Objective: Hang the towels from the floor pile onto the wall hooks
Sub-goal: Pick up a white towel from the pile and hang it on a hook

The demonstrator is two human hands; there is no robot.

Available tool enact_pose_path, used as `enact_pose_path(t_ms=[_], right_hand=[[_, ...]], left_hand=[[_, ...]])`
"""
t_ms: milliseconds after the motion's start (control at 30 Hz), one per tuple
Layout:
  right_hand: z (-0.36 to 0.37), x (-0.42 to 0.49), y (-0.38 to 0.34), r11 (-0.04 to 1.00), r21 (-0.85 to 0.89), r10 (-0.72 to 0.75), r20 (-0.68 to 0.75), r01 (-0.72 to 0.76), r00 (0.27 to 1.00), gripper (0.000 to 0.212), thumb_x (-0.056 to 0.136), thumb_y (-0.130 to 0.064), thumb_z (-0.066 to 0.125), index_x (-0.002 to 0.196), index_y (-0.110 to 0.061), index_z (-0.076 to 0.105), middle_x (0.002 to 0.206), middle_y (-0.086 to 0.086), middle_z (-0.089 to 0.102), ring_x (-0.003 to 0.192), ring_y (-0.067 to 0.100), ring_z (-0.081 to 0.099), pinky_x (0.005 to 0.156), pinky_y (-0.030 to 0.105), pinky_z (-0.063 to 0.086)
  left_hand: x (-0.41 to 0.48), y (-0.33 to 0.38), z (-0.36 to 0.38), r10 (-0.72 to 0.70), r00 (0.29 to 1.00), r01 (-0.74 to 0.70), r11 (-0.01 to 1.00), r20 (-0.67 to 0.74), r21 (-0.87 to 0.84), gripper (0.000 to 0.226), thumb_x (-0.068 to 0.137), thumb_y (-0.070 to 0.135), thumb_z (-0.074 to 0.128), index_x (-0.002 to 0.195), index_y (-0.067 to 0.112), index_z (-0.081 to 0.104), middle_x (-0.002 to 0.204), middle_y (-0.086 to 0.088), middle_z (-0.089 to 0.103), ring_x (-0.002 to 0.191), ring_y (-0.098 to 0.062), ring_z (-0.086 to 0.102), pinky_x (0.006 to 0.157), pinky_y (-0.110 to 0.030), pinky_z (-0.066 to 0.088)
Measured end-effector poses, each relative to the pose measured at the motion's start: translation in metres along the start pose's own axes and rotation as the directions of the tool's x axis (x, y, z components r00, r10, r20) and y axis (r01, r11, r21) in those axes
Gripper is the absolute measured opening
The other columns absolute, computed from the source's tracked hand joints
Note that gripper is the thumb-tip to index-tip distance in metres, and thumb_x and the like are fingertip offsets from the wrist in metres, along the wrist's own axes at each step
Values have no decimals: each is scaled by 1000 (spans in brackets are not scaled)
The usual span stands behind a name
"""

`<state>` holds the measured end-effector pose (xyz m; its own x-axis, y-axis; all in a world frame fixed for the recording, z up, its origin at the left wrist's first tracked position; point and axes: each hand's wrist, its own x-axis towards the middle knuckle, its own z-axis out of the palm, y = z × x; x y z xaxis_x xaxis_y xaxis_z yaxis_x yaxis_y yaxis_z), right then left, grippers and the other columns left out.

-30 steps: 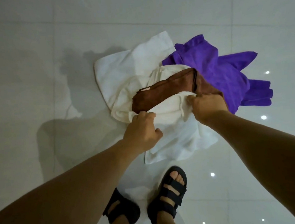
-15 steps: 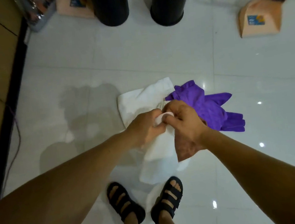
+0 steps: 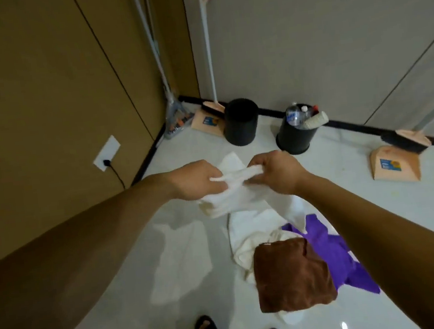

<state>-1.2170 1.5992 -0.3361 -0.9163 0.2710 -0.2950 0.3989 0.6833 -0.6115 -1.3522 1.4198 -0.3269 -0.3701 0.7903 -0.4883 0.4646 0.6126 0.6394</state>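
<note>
While the left hand (image 3: 193,179) and the right hand (image 3: 276,173) each have a pinching grip on the white towel (image 3: 225,200), at 12 o'clock from the floor pile (image 3: 250,233), its hanging end may catch the brown towel (image 3: 290,275) at 5 o'clock and drag it.

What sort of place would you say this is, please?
Probably an indoor utility or cleaning corner: a broom and dustpan stand by the wall, and a black waste bin and a second bin sit on the glossy tiled floor.
</note>
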Motion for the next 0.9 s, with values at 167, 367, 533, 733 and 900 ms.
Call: enact_pose_path(t_ms=[167,367,533,733,900], right_hand=[[-32,13,-92,990,-25,-138,-436,141,890,24,85,-40,68,104,-26,71,111,3,62,104,25,53,90,40,48],[-15,-8,-142,951,307,-15,-97,45,995,52,92,-54,47,124,-14,55,121,9,61,105,27,59,92,38,48],[10,-40,-160,768,579,116,295,-274,948,71,77,-84,39,121,-31,57,130,5,56,113,29,53,105,46,39],[50,-60,-183,716,526,12,647,-458,762,95,75,-85,39,130,-9,54,120,18,63,106,35,61,92,49,47],[81,-92,-255,533,746,-330,617,-398,714,42,84,-47,65,111,-16,73,112,12,70,102,30,63,97,45,49]], left_hand=[[-78,43,-66,-130,983,17,768,-131,-640,20,88,25,61,102,13,70,98,-4,74,89,-18,70,74,-27,56],[-164,81,-117,-304,855,-161,616,-421,-772,42,91,40,60,115,6,64,106,-9,72,96,-22,70,81,-32,56],[-239,91,-120,-374,771,-321,471,-515,-822,46,90,44,58,115,6,62,110,-14,67,98,-27,66,87,-37,52],[-339,85,-111,-456,681,-479,314,-573,-820,38,94,37,50,108,5,64,100,-12,73,90,-25,71,79,-34,52],[-415,77,-98,-570,493,-560,370,-657,-741,40,97,36,45,121,6,59,115,-13,67,104,-29,64,90,-38,48]])
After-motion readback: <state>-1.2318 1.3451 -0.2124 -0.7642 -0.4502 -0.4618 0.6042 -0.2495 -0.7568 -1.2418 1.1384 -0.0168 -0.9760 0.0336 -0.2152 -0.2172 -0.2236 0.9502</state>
